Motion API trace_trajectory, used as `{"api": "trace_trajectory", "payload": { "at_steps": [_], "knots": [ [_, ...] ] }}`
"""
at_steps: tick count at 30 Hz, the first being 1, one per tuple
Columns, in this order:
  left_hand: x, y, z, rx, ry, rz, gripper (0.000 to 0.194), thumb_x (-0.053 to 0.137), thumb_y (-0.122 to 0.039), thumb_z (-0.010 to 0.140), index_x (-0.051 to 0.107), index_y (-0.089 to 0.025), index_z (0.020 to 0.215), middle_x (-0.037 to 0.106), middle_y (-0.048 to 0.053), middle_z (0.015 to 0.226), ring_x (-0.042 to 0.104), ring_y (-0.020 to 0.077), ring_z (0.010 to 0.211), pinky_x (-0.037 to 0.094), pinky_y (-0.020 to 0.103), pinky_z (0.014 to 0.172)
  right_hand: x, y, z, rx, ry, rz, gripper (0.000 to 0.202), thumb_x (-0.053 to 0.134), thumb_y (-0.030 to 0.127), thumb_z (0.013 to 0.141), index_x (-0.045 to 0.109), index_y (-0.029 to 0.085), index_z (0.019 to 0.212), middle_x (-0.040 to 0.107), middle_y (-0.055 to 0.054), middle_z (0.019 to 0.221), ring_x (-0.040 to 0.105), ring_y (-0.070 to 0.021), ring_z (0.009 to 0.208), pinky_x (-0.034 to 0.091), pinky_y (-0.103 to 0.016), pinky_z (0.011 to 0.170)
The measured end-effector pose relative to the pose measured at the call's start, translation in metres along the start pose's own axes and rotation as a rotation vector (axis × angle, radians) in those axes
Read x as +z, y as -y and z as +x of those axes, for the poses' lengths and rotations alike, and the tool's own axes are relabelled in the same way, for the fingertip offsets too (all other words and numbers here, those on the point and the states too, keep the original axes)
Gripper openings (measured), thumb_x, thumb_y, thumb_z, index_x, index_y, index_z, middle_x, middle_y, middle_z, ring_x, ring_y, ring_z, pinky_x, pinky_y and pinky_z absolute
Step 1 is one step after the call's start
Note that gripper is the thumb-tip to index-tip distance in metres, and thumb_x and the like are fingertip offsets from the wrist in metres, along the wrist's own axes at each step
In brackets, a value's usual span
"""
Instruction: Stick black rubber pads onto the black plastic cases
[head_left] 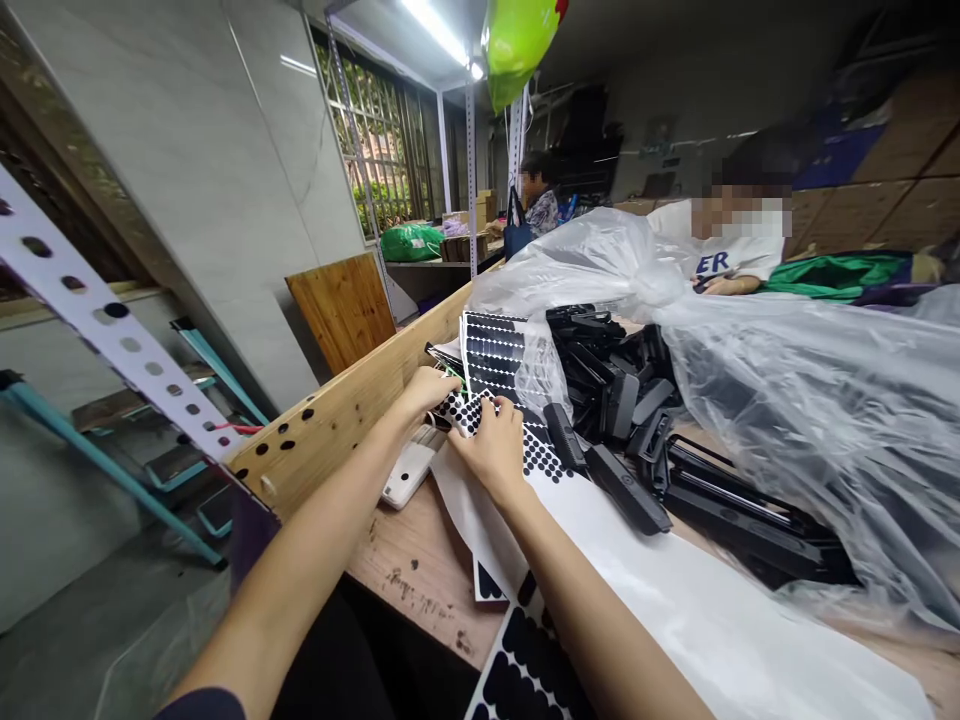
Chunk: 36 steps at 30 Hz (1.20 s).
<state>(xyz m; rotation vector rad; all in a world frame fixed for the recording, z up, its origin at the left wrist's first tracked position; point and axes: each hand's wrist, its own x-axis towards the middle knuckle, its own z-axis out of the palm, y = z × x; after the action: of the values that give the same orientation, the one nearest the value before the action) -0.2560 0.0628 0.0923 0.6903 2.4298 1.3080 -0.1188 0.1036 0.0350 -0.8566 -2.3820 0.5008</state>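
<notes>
My left hand (433,388) is closed, with its fingertips by the far edge of a white sheet of small round black stickers (546,462). What those fingertips pinch is too small to make out. My right hand (496,440) lies over the same sheet, thumb and fingers bent together on its edge. The sheet's white backing (480,510) curls up below this hand. A white phone-like device (409,472) with a dark dot rests under my left wrist. Past my hands stands another sheet (495,350) with rows of larger black stickers.
A heap of black plastic parts (611,375) spills from a clear plastic bag (750,370) to the right. A wooden board (345,400) edges the table on the left. More black stickers (525,665) lie near me. A co-worker (720,240) sits across the table.
</notes>
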Motion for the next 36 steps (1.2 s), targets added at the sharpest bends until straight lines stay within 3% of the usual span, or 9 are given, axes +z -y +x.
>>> {"api": "trace_trajectory", "payload": {
  "at_steps": [4, 8, 12, 14, 18, 21, 26, 29, 36],
  "knots": [
    [0.005, -0.003, 0.002, 0.08, -0.055, 0.108, 0.023, 0.066, -0.025, 0.07, 0.053, -0.019, 0.052, 0.053, 0.0, 0.055, 0.054, 0.0157, 0.059, 0.035, 0.025, 0.053, -0.013, 0.017, 0.006, -0.005, 0.051, -0.107, 0.062, 0.068, 0.035, 0.087, 0.055, 0.006, 0.14, 0.069, -0.023, 0.124, 0.067, -0.0363, 0.111, 0.042, -0.05, 0.103],
    [0.012, -0.01, -0.003, 0.158, -0.075, 0.226, 0.025, 0.068, -0.028, 0.074, 0.056, -0.02, 0.053, 0.058, 0.002, 0.058, 0.061, 0.0201, 0.07, 0.039, 0.026, 0.061, -0.021, 0.02, 0.013, 0.01, 0.127, -0.186, 0.026, 0.056, 0.021, 0.095, 0.069, 0.014, 0.117, 0.076, -0.017, 0.107, 0.073, -0.0297, 0.099, 0.048, -0.041, 0.093],
    [-0.004, -0.017, -0.017, 0.182, -0.041, 0.324, 0.032, 0.069, -0.043, 0.082, 0.065, -0.021, 0.059, 0.061, 0.002, 0.056, 0.065, 0.0219, 0.07, 0.043, 0.026, 0.063, -0.027, 0.013, 0.02, 0.037, 0.168, -0.23, 0.031, 0.046, 0.014, 0.097, 0.074, 0.018, 0.11, 0.078, -0.016, 0.104, 0.075, -0.0285, 0.095, 0.051, -0.035, 0.081],
    [-0.018, -0.018, -0.029, 0.187, -0.057, 0.356, 0.032, 0.065, -0.051, 0.087, 0.074, -0.022, 0.079, 0.065, 0.001, 0.059, 0.068, 0.0212, 0.067, 0.045, 0.026, 0.065, -0.029, 0.01, 0.022, 0.034, 0.174, -0.238, 0.033, 0.045, 0.015, 0.098, 0.074, 0.02, 0.114, 0.078, -0.015, 0.107, 0.075, -0.0284, 0.098, 0.052, -0.035, 0.081],
    [-0.032, -0.012, -0.055, 0.129, -0.25, 0.311, 0.034, 0.049, -0.043, 0.099, 0.064, -0.022, 0.121, 0.073, 0.002, 0.072, 0.071, 0.0204, 0.065, 0.05, 0.029, 0.073, -0.03, 0.008, 0.023, 0.036, 0.18, -0.251, 0.036, 0.045, 0.015, 0.097, 0.074, 0.021, 0.118, 0.078, -0.014, 0.109, 0.075, -0.0296, 0.099, 0.053, -0.036, 0.082],
    [-0.017, 0.004, -0.074, 0.106, -0.417, 0.493, 0.029, 0.047, -0.026, 0.099, 0.056, -0.019, 0.126, 0.075, 0.008, 0.09, 0.074, 0.0256, 0.086, 0.051, 0.034, 0.082, -0.031, 0.008, 0.023, 0.033, 0.177, -0.261, 0.039, 0.045, 0.016, 0.098, 0.073, 0.022, 0.124, 0.078, -0.013, 0.111, 0.074, -0.0297, 0.1, 0.053, -0.036, 0.082],
    [0.024, 0.035, -0.087, 0.225, -0.191, 0.87, 0.034, 0.037, -0.015, 0.1, 0.064, -0.015, 0.12, 0.071, 0.018, 0.112, 0.067, 0.0316, 0.108, 0.049, 0.043, 0.093, -0.033, 0.007, 0.023, 0.024, 0.183, -0.272, 0.039, 0.045, 0.017, 0.099, 0.071, 0.022, 0.127, 0.078, -0.013, 0.114, 0.074, -0.027, 0.102, 0.052, -0.033, 0.084],
    [0.041, 0.047, -0.075, 0.356, -0.034, 0.943, 0.031, 0.043, -0.011, 0.096, 0.073, -0.016, 0.104, 0.069, 0.017, 0.119, 0.055, 0.0319, 0.126, 0.034, 0.05, 0.115, -0.032, 0.007, 0.023, 0.017, 0.19, -0.272, 0.037, 0.044, 0.016, 0.099, 0.073, 0.021, 0.122, 0.078, -0.014, 0.114, 0.074, -0.0268, 0.102, 0.052, -0.032, 0.084],
    [0.051, 0.068, -0.036, 0.425, 0.079, 0.951, 0.05, 0.045, -0.015, 0.095, 0.058, -0.018, 0.143, 0.06, 0.019, 0.142, 0.047, 0.0358, 0.136, 0.019, 0.064, 0.121, -0.025, 0.016, 0.018, -0.008, 0.21, -0.275, 0.034, 0.044, 0.011, 0.098, 0.074, 0.019, 0.111, 0.078, -0.016, 0.107, 0.075, -0.026, 0.098, 0.052, -0.031, 0.079]
  ]
}}
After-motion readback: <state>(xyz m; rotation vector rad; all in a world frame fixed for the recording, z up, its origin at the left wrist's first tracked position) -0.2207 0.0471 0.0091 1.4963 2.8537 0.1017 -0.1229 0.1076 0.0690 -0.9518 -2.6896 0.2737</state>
